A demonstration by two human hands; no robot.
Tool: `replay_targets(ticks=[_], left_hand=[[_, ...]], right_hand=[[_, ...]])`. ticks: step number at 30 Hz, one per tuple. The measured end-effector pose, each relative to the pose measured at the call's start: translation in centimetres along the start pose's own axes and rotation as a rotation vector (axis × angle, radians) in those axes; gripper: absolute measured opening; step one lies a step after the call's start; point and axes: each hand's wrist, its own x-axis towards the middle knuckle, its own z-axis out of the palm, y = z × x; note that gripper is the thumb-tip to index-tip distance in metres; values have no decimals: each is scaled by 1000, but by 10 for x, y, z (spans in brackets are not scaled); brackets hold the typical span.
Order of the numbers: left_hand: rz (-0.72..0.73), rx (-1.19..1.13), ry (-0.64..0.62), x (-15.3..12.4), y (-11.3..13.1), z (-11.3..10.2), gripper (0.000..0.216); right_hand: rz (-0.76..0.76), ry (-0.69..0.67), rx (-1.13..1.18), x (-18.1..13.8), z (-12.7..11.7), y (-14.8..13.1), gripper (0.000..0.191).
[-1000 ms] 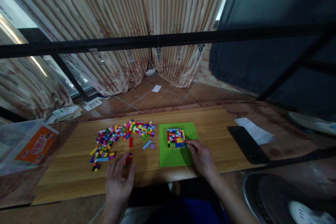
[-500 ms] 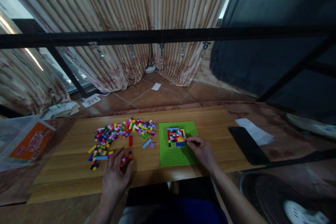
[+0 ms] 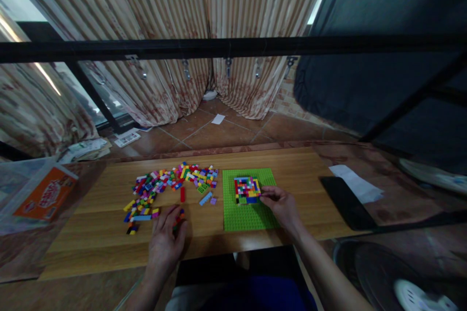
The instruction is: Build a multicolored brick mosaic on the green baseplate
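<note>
A square build of multicoloured toy bricks [image 3: 247, 189] stands on a green studded baseplate [image 3: 233, 218]. My right hand [image 3: 282, 208] pinches thumb and forefinger together at the build's right edge, on what looks like a small brick mostly covered by the fingertips. On the wooden table to the left, my left hand [image 3: 168, 237] curves loosely over a few small bricks [image 3: 181, 215], thumb apart from the fingers; the palm partly hides them. Just beyond it lie a long red brick [image 3: 183, 194], a light blue brick [image 3: 206, 198] and a small purple brick [image 3: 213, 201].
Loose bricks [image 3: 156, 184] spread in an arc over the table's left half. A black phone-like slab [image 3: 346, 203] and white paper [image 3: 355, 183] lie at the right end. A clear plastic box with an orange label [image 3: 45, 198] stands at far left. A dark rail [image 3: 233, 47] crosses beyond.
My left hand has shifted slightly right and covers more of the small bricks under it. The right hand stays at the build's right edge, its fingers moved a little. The view has shifted slightly.
</note>
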Motion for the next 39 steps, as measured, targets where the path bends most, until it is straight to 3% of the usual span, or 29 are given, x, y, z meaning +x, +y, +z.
replay_targets(ticks=[23,30,32,35,39], left_hand=[[-11,-151,-91,8,40,14,39],[-63,-297,-156,5,47,9,52],[-65,-353,-173,6,49,13,56],[-48,-425,-207,9,55,19,60],[-3,-481,-230,14,62,24,57]], right_hand=[[10,-9,-123,-1,-6,-1,39],[-159,143,-232,-30,11,-15,35],[-254,63,-266,-44,26,-22,30],[-398,-195,-341,-61,54,-29,23],[-446,-353,-457,-68,87,-29,26]])
